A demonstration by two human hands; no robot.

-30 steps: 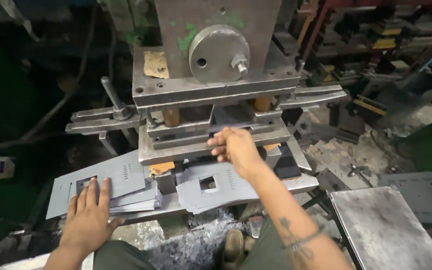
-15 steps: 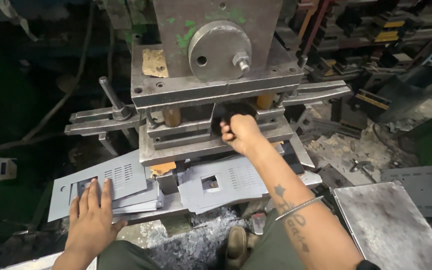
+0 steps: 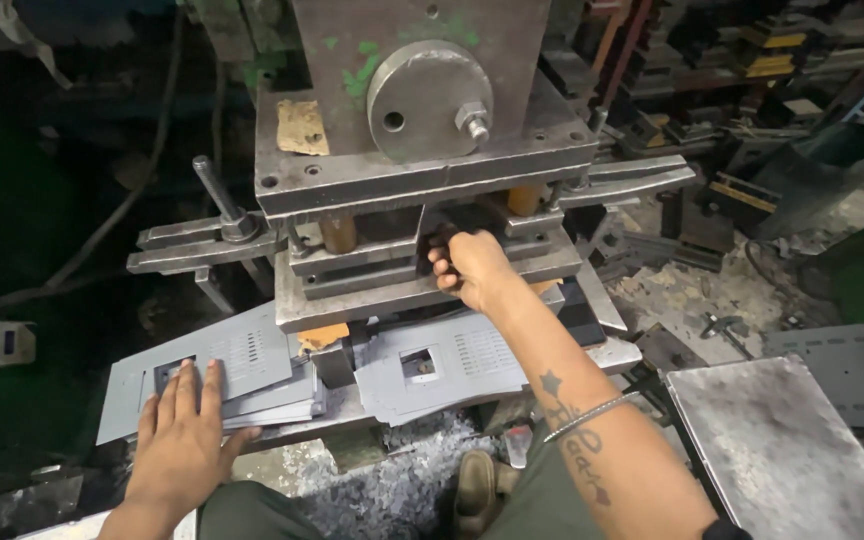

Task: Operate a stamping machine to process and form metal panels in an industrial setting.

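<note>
Right hand [image 3: 469,268] advanced into press [image 3: 422,150].

**Camera arrangement: single head-worn view**

One camera, worn on the person's head, looks forward and steeply down over both forearms. It sits close to the work: the press machine [image 3: 422,150] fills the upper centre of the frame, the left hand [image 3: 184,440] lies near the lower edge, and the right hand [image 3: 472,268] reaches to mid-frame. The person's lap and a shoe [image 3: 477,490] show at the bottom. No second view overlaps it.
</note>
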